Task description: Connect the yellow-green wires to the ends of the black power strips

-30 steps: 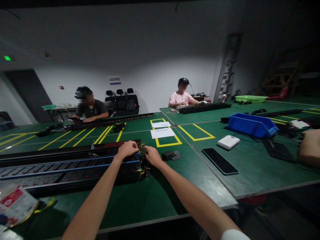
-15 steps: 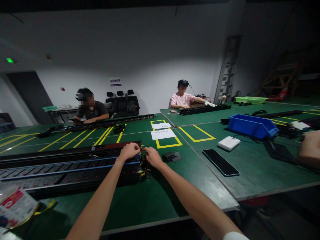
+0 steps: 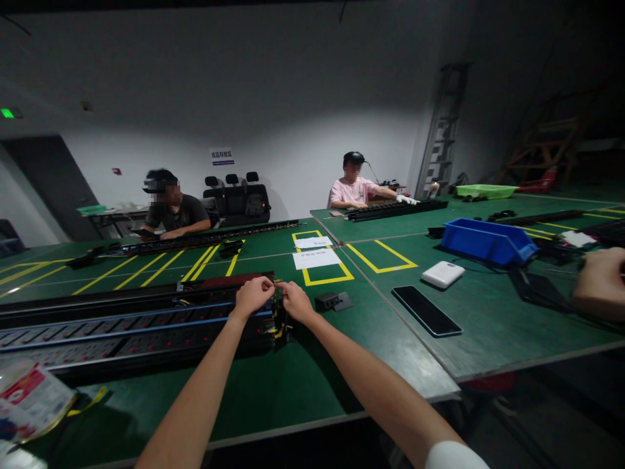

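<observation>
Long black socket strips (image 3: 146,329) with red dots and blue edges lie side by side, stretching from the left to the middle of the table. At their right end, yellow and coloured wires (image 3: 279,331) stick out. My left hand (image 3: 254,296) rests over that end with its fingers pinched together. Facing it, my right hand (image 3: 296,302) is closed too, its fingertips at the wire ends close to the left hand's. What the fingers hold is too small to make out. Just right of my hands sits a small black block (image 3: 334,301).
On the green table (image 3: 390,365) lie a phone (image 3: 426,311), a white power bank (image 3: 443,275), a blue bin (image 3: 488,241) and paper sheets (image 3: 316,258). A labelled can (image 3: 34,400) stands front left. Two people work across the table; another person's hand (image 3: 600,283) is at right.
My fingertips have shifted slightly at the strip's end, both hands staying close together. The whole view has moved a little.
</observation>
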`<state>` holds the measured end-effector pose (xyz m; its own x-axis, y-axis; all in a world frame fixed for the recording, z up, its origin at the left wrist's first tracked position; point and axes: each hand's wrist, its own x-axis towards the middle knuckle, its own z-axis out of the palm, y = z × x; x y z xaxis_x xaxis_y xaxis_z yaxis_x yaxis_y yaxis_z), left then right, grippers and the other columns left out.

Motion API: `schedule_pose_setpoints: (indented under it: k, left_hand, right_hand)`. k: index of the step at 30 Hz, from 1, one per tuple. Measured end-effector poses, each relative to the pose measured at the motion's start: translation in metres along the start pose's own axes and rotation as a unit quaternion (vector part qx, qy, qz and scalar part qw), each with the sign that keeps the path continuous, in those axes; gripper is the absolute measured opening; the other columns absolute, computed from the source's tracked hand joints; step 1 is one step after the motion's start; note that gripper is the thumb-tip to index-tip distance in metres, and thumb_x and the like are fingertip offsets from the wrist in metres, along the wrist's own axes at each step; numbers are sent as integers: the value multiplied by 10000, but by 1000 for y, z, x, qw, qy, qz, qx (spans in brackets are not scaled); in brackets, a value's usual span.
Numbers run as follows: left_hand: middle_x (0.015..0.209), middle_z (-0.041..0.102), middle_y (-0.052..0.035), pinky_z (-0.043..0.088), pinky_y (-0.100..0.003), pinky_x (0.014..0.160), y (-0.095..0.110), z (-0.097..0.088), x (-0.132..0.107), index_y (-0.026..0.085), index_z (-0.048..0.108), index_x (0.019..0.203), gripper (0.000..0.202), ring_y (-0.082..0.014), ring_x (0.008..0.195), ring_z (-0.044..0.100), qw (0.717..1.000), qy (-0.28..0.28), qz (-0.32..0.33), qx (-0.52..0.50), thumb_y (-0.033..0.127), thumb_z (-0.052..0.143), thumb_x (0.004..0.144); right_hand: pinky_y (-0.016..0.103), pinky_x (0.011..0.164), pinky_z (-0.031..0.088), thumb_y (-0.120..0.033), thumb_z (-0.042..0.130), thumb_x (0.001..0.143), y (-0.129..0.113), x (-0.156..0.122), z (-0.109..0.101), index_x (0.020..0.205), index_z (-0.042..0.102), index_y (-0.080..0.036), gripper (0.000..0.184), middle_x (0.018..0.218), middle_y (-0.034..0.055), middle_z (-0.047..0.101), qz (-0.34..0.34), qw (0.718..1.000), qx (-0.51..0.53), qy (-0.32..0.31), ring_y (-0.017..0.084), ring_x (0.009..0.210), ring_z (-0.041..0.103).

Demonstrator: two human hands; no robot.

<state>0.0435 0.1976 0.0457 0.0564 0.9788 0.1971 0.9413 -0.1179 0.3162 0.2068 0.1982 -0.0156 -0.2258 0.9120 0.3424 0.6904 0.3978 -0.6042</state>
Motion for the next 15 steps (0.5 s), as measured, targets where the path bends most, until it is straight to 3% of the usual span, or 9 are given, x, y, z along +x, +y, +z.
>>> schedule_pose_setpoints:
  k: [4,10,15]
  left_hand:
    - [1058,784,-8,502,-279,818,3,-1,-1,317,763,1011,319,-232,1011,707,1000,0,2,16,551,605,862]
    - [1083,764,-31,501,-311,835,5,-2,-2,311,740,1020,373,-251,1015,696,1000,14,-2,28,609,581,862]
    - [1087,732,-76,513,-351,815,6,-1,-5,268,727,896,442,-285,964,697,997,25,-8,73,671,552,844]
  right_hand:
    - [271,928,461,-130,427,921,4,5,4,1210,674,-228,393,1143,64,682,43,995,65,56,184,1042,624]
    - [264,833,499,-137,417,869,8,11,11,1035,719,-206,351,1001,34,742,134,970,192,70,177,917,661]
    - [255,769,493,-135,400,869,1,10,1,1004,711,-202,345,946,36,742,157,968,177,88,173,844,668]
